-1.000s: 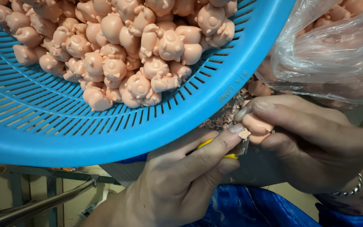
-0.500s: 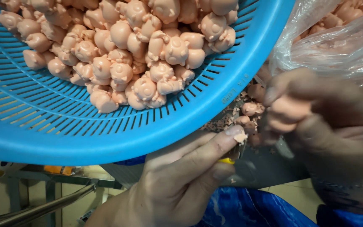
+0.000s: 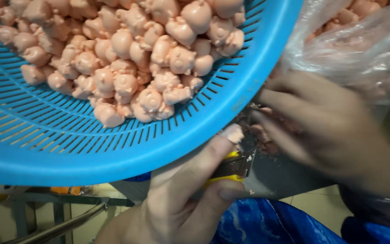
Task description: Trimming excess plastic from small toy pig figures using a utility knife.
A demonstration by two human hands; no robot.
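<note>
Trimming step in hand | left hand [image 3: 181, 199] closed around yellow-handled cutter [image 3: 231, 166], thumb on top, pink scrap [image 3: 234, 133] at blade | right hand [image 3: 326, 131] blurred, fingers curled, grip cannot be told | pink pig figures [image 3: 127, 68] in blue basket [image 3: 127, 149], far left | next move needs one figure brought to blade.

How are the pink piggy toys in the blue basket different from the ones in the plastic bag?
The pink toys in the blue basket lie uncovered and look sharp, so their snouts and ears show. The pink toys in the clear plastic bag sit behind wrinkled film and look hazy, so their shapes are hard to tell. The basket pile fills much of the picture; the bag's pile is only partly in view. Both piles are the same pink.
</note>
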